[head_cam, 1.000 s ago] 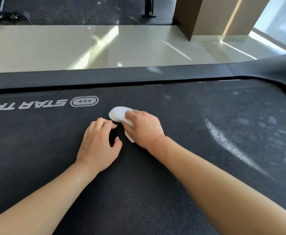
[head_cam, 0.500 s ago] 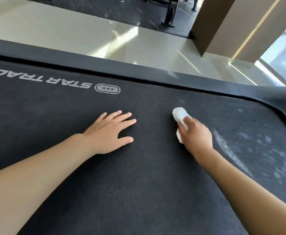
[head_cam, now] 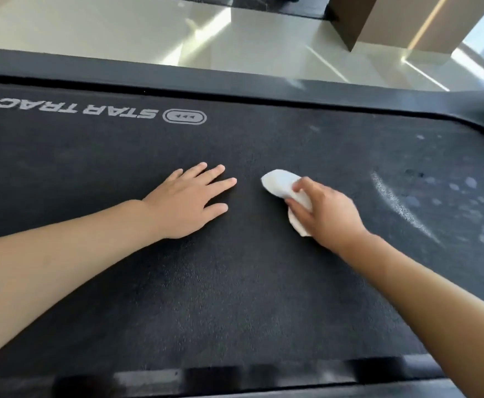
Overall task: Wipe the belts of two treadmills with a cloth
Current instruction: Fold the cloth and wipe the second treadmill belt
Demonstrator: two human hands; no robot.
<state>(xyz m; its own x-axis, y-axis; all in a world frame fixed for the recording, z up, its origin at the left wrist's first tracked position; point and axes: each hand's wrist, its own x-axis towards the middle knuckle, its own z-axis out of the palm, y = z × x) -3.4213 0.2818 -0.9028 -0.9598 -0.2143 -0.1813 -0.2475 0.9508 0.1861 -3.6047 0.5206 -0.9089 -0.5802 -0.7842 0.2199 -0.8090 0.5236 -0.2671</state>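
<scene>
A person leans over the black textured treadmill belt (head_cam: 235, 282), the right hand (head_cam: 325, 215) grasping a crumpled white cloth (head_cam: 282, 186) pressed to the belt, to the right of the white STAR TRAC logo (head_cam: 100, 112). The left hand (head_cam: 184, 203) lies flat below that logo, fingers spread and holding nothing, near the cloth but apart. Pale smudges (head_cam: 401, 208) mark the belt farther right of the logo.

I see bright daylight streaking the pale floor (head_cam: 235, 44) from upper right; my right hand (head_cam: 328, 214) blurs, and the edges bow.
</scene>
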